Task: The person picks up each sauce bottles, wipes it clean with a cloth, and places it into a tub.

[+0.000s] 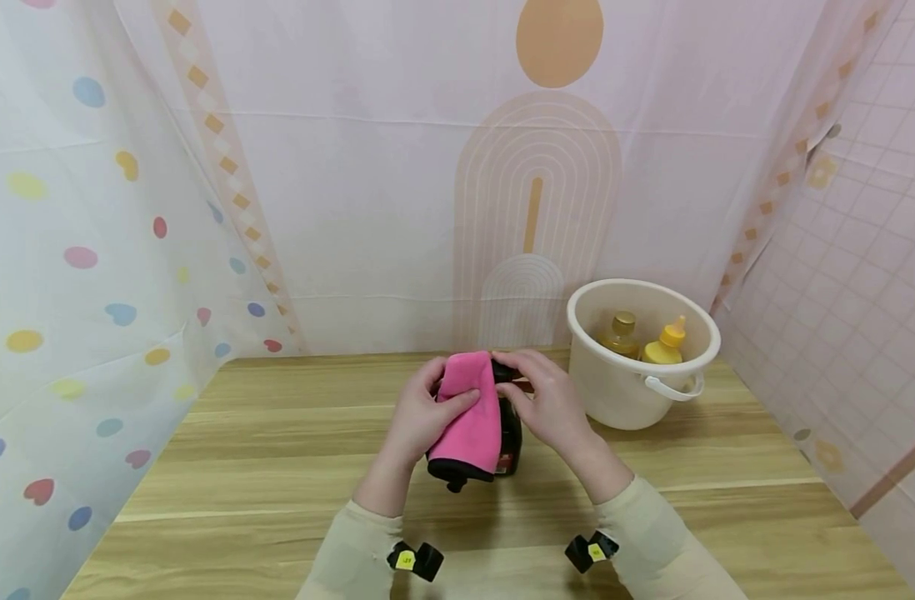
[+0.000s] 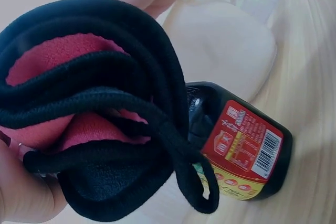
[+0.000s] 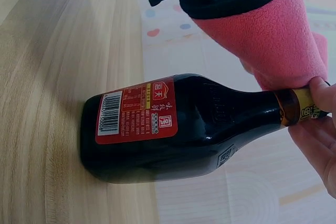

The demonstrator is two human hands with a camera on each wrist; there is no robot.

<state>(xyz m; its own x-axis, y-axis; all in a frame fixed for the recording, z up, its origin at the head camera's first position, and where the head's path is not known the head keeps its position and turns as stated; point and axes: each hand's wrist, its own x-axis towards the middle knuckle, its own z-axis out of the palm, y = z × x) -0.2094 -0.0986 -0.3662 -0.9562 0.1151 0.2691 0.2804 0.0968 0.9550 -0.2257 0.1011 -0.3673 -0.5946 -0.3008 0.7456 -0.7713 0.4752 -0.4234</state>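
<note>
My left hand [image 1: 422,418] grips a folded pink cloth [image 1: 474,429], its thumb pressed across the front. The cloth has a black edging, and a small black loop [image 2: 202,190] hangs from its lower end. Beside the cloth, a dark soy sauce bottle [image 3: 194,129] stands upright with its base at the tabletop. The thumb and fingers of my right hand [image 1: 549,402] pinch the bottle's neck near the cap. A red label with a barcode [image 3: 139,111] shows on its side. In the right wrist view the cloth overlaps the bottle's neck; in the head view it hides much of the bottle.
To the right on the wooden table [image 1: 277,467] stands a white bucket [image 1: 615,396] with a side handle. Inside it are a yellow bottle with a pointed nozzle [image 1: 663,346] and a bottle of golden liquid [image 1: 620,337]. Patterned curtains [image 1: 367,208] hang behind the table and at both sides.
</note>
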